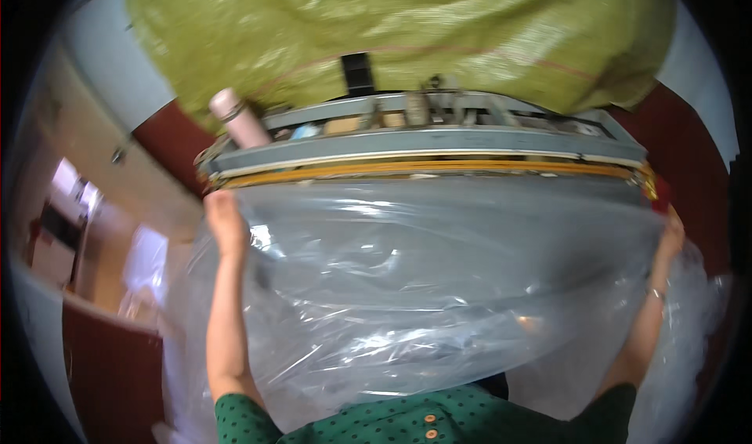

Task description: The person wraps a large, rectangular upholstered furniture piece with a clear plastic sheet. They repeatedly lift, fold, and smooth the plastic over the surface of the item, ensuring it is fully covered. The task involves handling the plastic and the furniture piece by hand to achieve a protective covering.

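Observation:
A wide sheet of clear plastic film [407, 256] stretches between my two hands and drapes down toward my body. My left hand [225, 215] grips its far left corner, beside the left end of a long grey metal machine frame [431, 140]. At the opposite corner, my right hand [671, 232] is closed on the film near the machine's right end, next to something red [660, 197]. The film's far edge lies along an orange-yellow strip [439, 166] on the machine's near side. My fingertips are partly hidden on both hands.
A pink bottle [239, 119] leans at the machine's left end. Small items, some in cardboard colours, fill the machine's trough. Behind hangs a large yellow-green woven tarp [407, 28]. A door [129, 146] stands at the left, and more film bunches at the far right.

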Demonstrator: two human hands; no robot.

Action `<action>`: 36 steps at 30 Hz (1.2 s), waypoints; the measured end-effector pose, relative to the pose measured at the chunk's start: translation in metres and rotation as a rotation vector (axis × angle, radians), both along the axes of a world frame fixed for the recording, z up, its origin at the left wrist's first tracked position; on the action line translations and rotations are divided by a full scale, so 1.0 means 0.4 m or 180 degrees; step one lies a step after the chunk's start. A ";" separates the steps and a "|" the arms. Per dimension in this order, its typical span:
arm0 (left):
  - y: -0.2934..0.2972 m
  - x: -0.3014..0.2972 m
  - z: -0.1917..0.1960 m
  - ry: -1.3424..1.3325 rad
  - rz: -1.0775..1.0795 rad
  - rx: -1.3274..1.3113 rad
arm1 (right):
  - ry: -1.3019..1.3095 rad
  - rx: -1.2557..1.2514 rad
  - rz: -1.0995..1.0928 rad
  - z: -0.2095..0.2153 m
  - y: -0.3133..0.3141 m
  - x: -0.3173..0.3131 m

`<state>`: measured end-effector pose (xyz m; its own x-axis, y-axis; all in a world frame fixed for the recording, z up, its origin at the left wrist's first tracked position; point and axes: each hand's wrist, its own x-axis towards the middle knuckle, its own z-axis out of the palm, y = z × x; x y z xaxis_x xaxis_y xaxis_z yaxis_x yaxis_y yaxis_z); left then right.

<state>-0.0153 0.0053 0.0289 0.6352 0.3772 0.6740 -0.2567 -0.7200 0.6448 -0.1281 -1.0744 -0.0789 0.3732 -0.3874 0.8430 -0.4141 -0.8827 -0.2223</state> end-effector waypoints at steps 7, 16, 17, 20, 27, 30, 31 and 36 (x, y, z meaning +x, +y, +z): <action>0.305 0.140 -0.272 0.0176 0.0484 -0.0323 | -0.0503 0.1049 0.0856 -0.008 0.526 0.344; 0.239 0.295 -0.286 0.0369 0.0120 -0.1112 | -0.0692 0.1657 0.1132 0.003 0.560 0.444; 0.271 0.292 -0.281 0.0295 0.0176 -0.1054 | -0.0755 0.1739 0.1227 0.003 0.569 0.462; 0.295 0.311 -0.291 -0.0006 0.0060 -0.0888 | -0.1059 0.1820 0.1238 -0.010 0.556 0.484; 0.275 0.306 -0.286 0.0354 -0.0026 -0.1817 | -0.1377 0.2936 0.1259 0.000 0.517 0.453; 0.309 0.278 -0.273 0.0063 0.0568 -0.1119 | -0.1251 0.3021 0.1261 0.035 0.580 0.460; 0.351 0.263 -0.270 0.0021 0.0501 -0.1040 | -0.1167 0.2947 0.1239 0.036 0.607 0.474; 0.200 0.272 -0.249 0.0116 -0.0315 -0.1970 | -0.0717 0.2074 0.0166 0.048 0.507 0.415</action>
<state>0.0937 0.0854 -0.0708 0.7056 0.6288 0.3266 -0.2729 -0.1841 0.9442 0.0381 -0.8717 -0.0597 0.2482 -0.8276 0.5035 -0.2563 -0.5573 -0.7898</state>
